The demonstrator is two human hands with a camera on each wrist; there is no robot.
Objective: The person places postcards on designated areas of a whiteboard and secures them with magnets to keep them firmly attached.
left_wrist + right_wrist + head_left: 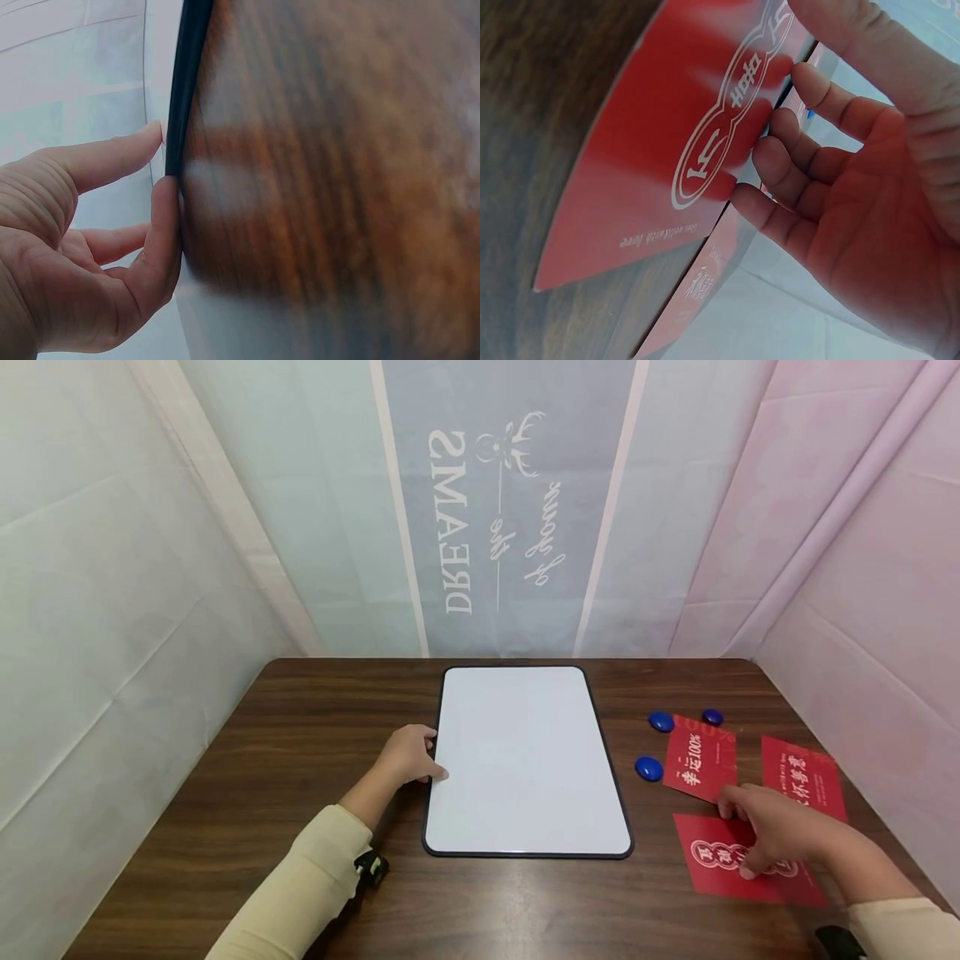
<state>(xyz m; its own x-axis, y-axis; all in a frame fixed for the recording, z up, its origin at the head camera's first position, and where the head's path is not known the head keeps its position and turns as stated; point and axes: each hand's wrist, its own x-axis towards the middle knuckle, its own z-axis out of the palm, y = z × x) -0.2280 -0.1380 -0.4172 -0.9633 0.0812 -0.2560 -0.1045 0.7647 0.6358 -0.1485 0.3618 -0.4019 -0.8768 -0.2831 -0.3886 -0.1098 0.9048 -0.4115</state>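
Left hand (408, 758) rests against the left long edge of the whiteboard (525, 760), about mid-edge; the left wrist view shows thumb and fingers (161, 225) lightly pinching the black rim, other fingers relaxed. The whiteboard lies flat at the tabletop (300, 777) centre, long axis running from the near edge toward the far edge.

Right hand (772, 839) sits on the nearest red card (712, 868) near the right edge of the tabletop, fingers gently bent, fingertips (780, 124) touching the card's printed face; it looks like pressing rather than a grip, though the wrist view is blurred. That card lies directly under the right hand, well apart from the left hand, with the whiteboard between them.

Two more red cards lie just beyond: one toward the whiteboard (701, 760), one by the right edge (802, 777), partly behind the hand. Three blue magnets (648, 768) sit between the whiteboard's right edge and the cards. Nothing blocks the card's path to the board except the nearest magnet.
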